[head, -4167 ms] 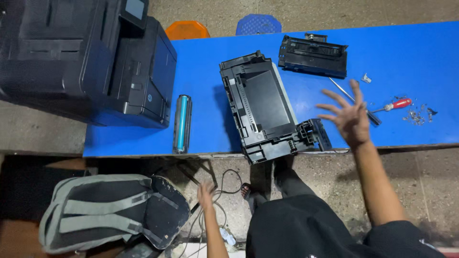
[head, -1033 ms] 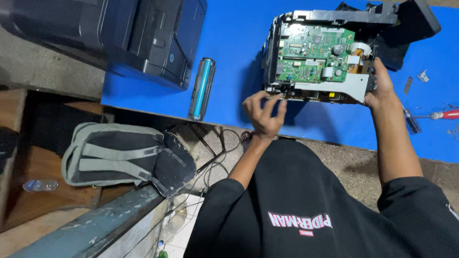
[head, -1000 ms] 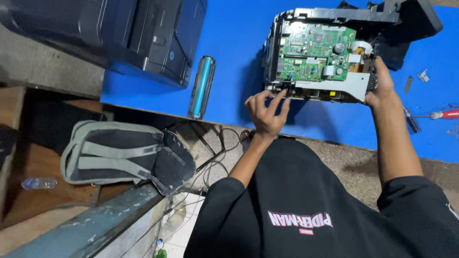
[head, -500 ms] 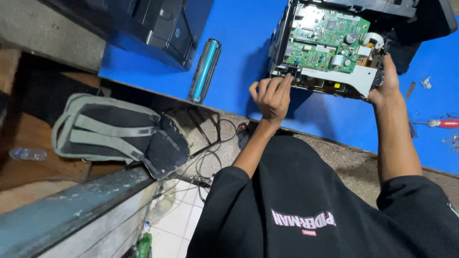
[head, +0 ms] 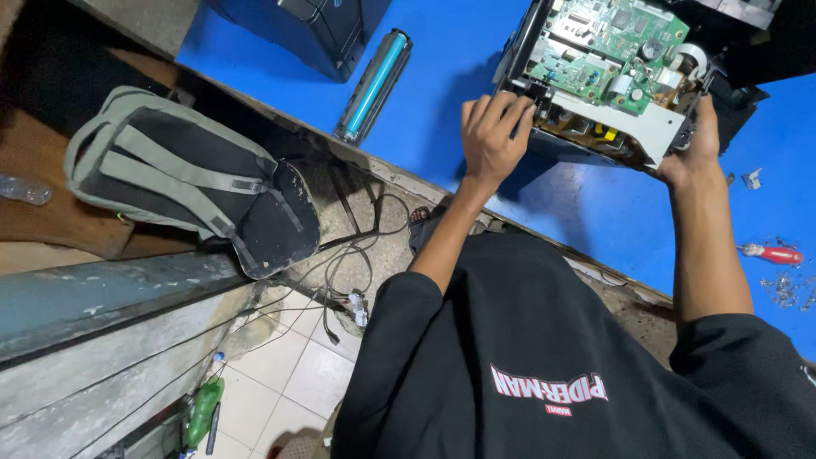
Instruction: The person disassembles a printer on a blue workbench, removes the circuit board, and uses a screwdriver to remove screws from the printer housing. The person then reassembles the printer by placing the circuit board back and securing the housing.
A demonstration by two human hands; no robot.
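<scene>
An opened black printer body [head: 625, 76] stands tipped on its side on the blue table [head: 442, 110], its green circuit board [head: 612, 42] facing me. My left hand [head: 491, 136] grips its lower left corner. My right hand [head: 693, 149] holds the lower right edge beside a white metal bracket [head: 633, 119]. Both arms reach out over my black shirt.
A cyan and grey toner cartridge [head: 372, 85] lies on the table left of the printer body. A second dark printer [head: 314, 25] sits at the top. A red-handled screwdriver [head: 769, 253] and loose screws [head: 786, 289] lie at right. A grey-black backpack [head: 191, 183] and cables [head: 348, 255] are on the floor.
The view has tilted and shifted; the printer body, lying flat 4.2 s ago, now stands on its side with both hands on it. The left hand slid slightly along the lower corner.
</scene>
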